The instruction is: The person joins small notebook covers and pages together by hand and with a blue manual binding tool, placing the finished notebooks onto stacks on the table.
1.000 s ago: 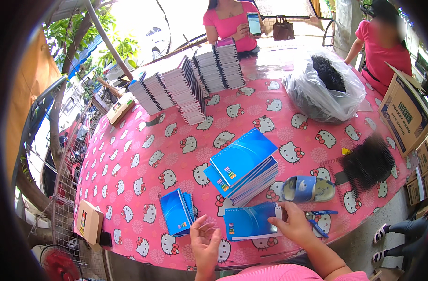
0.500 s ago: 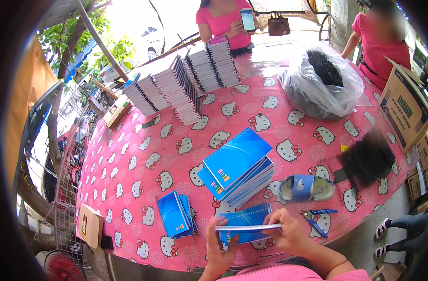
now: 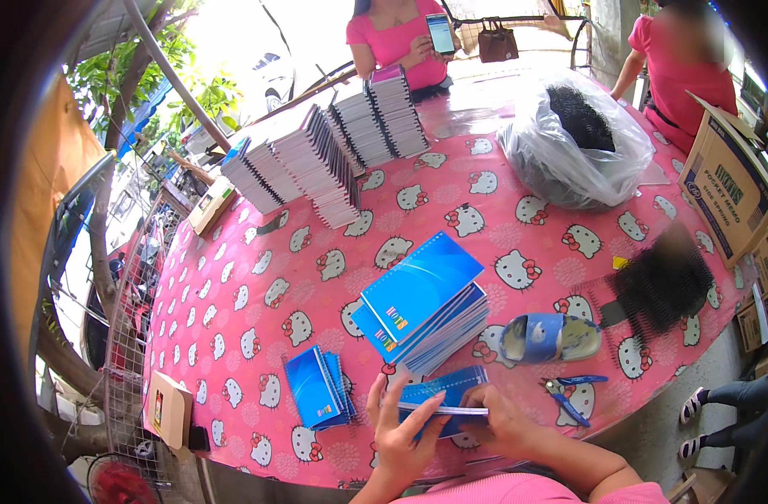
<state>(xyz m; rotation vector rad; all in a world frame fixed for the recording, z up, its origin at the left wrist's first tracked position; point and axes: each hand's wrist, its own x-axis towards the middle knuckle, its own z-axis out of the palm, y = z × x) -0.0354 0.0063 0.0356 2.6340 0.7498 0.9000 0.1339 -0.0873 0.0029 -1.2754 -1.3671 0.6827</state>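
Note:
A thin memo pad (image 3: 461,411) is seen nearly edge-on, its white page edges toward me. My right hand (image 3: 503,427) is closed on the pad's right end. At the other end, the fingers of my left hand (image 3: 405,433) are bent over the pad, gripping it. Beneath it, on the table, lies a blue memo pad (image 3: 451,383) with holes along its top edge, partly covered by my hands. Just beyond stands a stack of blue memo pads (image 3: 422,290). To the left is a small pile of blue pads (image 3: 313,388), some with dark coils.
Blue-handled pliers (image 3: 572,398) and a blue slipper (image 3: 552,338) lie to my right, near black spiral coils (image 3: 663,281). Farther back are tall notebook stacks (image 3: 317,168), a plastic bag of coils (image 3: 568,168), a cardboard box (image 3: 726,186) and two people in pink.
The memo pad in my hands has come down slightly and its left end has slid under my left fingers. My left hand has shifted right, and my right hand has moved left and lower.

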